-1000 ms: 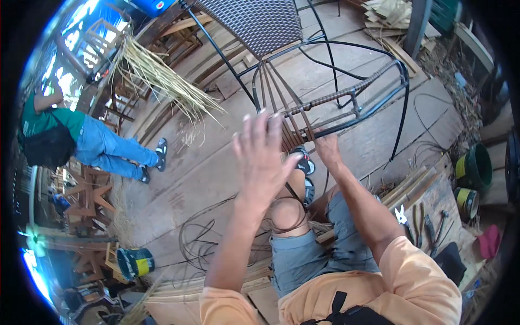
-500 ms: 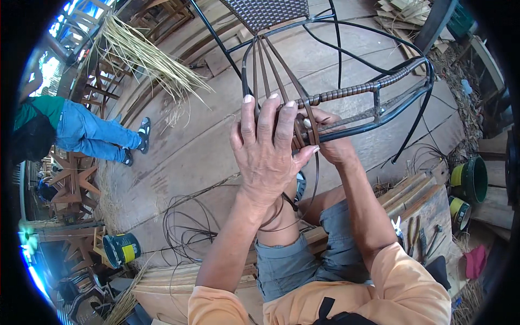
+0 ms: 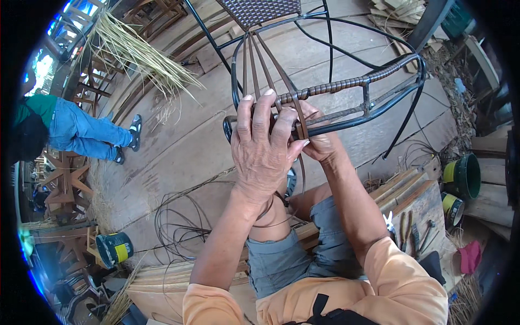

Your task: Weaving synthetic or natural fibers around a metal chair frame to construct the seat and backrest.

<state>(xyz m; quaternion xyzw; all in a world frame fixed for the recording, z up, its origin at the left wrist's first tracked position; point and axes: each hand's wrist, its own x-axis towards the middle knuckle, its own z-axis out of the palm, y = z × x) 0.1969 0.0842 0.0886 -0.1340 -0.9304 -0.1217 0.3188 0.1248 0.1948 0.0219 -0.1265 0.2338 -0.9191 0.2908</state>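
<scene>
A dark metal chair frame (image 3: 352, 125) stands before me, with a brown woven panel (image 3: 261, 11) at its far end. Long brown weaving strips (image 3: 270, 60) run from that panel to the frame's near corner. My left hand (image 3: 261, 135) lies over this corner, back upward, its fingers bent over the strips and its thumb pressing on a strip's edge. From the right, my right hand (image 3: 320, 132) grips the same corner beneath the rail, closed around a strip; its fingertips are partly hidden. One upper rail (image 3: 346, 84) is tightly wrapped in brown strip.
Loose coils of strip (image 3: 181, 222) lie on the floor at left. Hand tools (image 3: 409, 230) rest on a wooden board at right, near green buckets (image 3: 463, 176). A person in jeans (image 3: 89, 130) is at far left, below a straw bundle (image 3: 143, 51). Another bucket (image 3: 115, 249) stands lower left.
The whole view has shifted slightly, so the chair sits a little further left. My left fingers have bent more over the corner, and my right hand has turned slightly under the rail.
</scene>
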